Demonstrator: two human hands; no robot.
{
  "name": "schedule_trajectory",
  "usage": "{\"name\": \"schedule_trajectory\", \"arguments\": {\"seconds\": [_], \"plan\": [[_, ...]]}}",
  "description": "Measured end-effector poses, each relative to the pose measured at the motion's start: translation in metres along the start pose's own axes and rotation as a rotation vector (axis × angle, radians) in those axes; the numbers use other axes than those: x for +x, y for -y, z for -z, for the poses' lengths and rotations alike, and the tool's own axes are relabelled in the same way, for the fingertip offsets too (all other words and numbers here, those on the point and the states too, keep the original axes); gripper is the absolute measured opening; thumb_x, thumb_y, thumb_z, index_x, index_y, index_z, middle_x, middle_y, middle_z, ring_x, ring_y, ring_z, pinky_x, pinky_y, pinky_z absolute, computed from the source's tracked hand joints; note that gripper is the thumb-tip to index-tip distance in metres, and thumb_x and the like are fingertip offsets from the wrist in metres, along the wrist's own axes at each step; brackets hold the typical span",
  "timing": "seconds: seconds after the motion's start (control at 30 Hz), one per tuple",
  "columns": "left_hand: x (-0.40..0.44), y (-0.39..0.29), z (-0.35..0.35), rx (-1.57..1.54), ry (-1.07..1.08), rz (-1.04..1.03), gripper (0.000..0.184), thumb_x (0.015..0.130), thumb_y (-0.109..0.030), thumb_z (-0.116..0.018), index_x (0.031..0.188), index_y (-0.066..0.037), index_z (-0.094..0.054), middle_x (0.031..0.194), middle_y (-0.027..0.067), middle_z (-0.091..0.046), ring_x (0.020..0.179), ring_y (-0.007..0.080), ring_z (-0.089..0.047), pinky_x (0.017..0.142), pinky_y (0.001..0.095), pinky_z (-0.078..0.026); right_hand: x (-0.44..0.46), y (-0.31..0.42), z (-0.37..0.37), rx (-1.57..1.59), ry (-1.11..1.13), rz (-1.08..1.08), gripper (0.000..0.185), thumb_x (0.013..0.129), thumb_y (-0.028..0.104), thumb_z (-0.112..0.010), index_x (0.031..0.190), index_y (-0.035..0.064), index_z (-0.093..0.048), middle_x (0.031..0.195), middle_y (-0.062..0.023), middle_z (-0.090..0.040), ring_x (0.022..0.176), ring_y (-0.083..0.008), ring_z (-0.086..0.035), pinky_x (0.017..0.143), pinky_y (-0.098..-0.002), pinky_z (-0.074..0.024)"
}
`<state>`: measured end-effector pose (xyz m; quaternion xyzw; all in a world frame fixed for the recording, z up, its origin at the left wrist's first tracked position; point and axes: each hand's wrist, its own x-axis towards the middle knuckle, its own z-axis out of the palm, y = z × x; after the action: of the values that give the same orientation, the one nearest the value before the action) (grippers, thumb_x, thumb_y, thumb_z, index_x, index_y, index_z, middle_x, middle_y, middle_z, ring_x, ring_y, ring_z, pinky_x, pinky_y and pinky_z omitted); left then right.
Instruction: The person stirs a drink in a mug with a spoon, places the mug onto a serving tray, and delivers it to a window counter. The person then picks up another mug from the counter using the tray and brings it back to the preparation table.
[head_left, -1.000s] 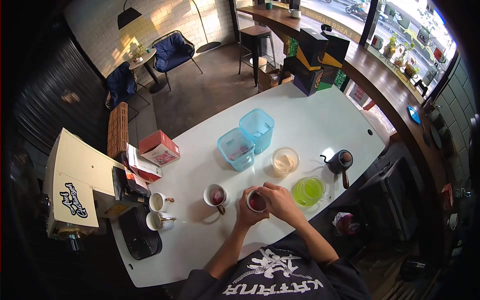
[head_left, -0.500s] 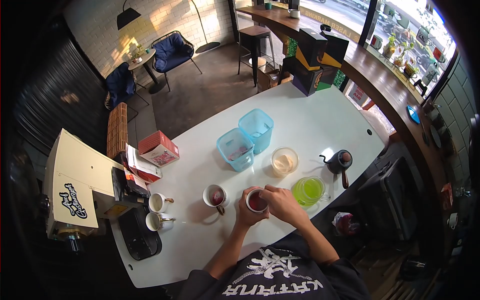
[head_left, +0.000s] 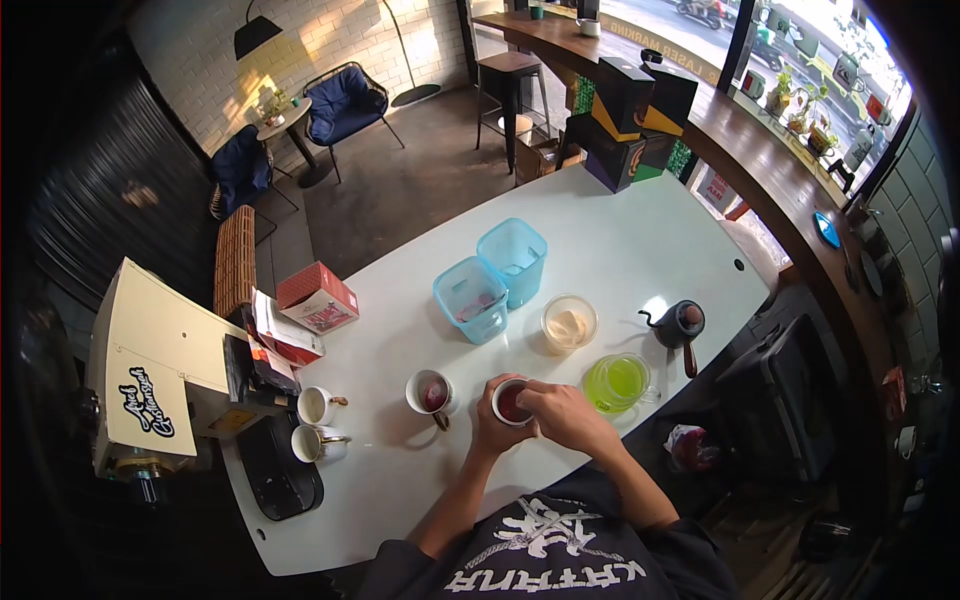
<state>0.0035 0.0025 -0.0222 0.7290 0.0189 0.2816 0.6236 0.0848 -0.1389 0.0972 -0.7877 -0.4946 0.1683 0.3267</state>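
My left hand [head_left: 487,426] is wrapped around a white cup [head_left: 504,419] of dark red liquid [head_left: 510,398]. Over the cup's right rim reaches my right hand [head_left: 562,412], its fingers pinched together at the liquid; whatever they hold is hidden. To the left stands a white mug [head_left: 412,386] with a gold handle and something dark red inside. A clear jug of green liquid [head_left: 614,382] is just right of my right hand. Behind the hands sits a clear round tub [head_left: 570,323] with something pale in it.
Two blue translucent bins [head_left: 468,297] stand mid-table, the nearer holding small items. At right is a black gooseneck kettle [head_left: 686,322]. Two white mugs [head_left: 316,405], a red box [head_left: 318,298] and a cream machine [head_left: 160,360] occupy the left. Dark boxes [head_left: 630,120] are stacked at the far edge.
My right hand's fingers have shifted slightly over the cup's opening, toward the liquid. My left hand and the cup stay in place.
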Motion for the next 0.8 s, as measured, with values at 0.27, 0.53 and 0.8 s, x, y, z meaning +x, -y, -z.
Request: {"name": "schedule_trajectory", "arguments": {"seconds": [0.27, 0.53, 0.8], "plan": [[-0.003, 0.003, 0.003, 0.062, 0.009, 0.073, 0.081, 0.056, -0.017, -0.090, 0.127, -0.005, -0.051, 0.112, 0.0125, -0.068, 0.101, 0.0239, -0.069, 0.088, 0.0356, -0.057, 0.006, -0.005, -0.007, 0.019, -0.206, -0.041, 0.027, 0.079, 0.001, -0.059, 0.105, 0.0007, -0.066, 0.093, -0.0154, -0.063, 0.082, -0.0388, -0.064, 0.073, -0.0459, -0.0520], [-0.002, 0.003, 0.001, 0.037, 0.008, 0.077, 0.082, 0.056, -0.017, -0.091, 0.127, -0.006, -0.051, 0.109, 0.0124, -0.069, 0.099, 0.0235, -0.070, 0.088, 0.0357, -0.057, 0.004, -0.016, -0.003, 0.076, -0.077, 0.047, 0.024, 0.078, 0.001, -0.060, 0.102, 0.0003, -0.066, 0.092, -0.0153, -0.065, 0.085, -0.0373, -0.065, 0.075, -0.0449, -0.0526], [-0.001, 0.001, 0.001, 0.065, -0.003, 0.044, 0.082, 0.057, -0.019, -0.092, 0.127, -0.005, -0.051, 0.109, 0.0129, -0.069, 0.098, 0.0231, -0.070, 0.088, 0.0363, -0.057, 0.006, -0.013, -0.003, 0.008, -0.164, 0.013, 0.023, 0.078, 0.001, -0.060, 0.100, -0.0007, -0.067, 0.092, -0.0155, -0.064, 0.084, -0.0373, -0.064, 0.075, -0.0446, -0.0527]]}}
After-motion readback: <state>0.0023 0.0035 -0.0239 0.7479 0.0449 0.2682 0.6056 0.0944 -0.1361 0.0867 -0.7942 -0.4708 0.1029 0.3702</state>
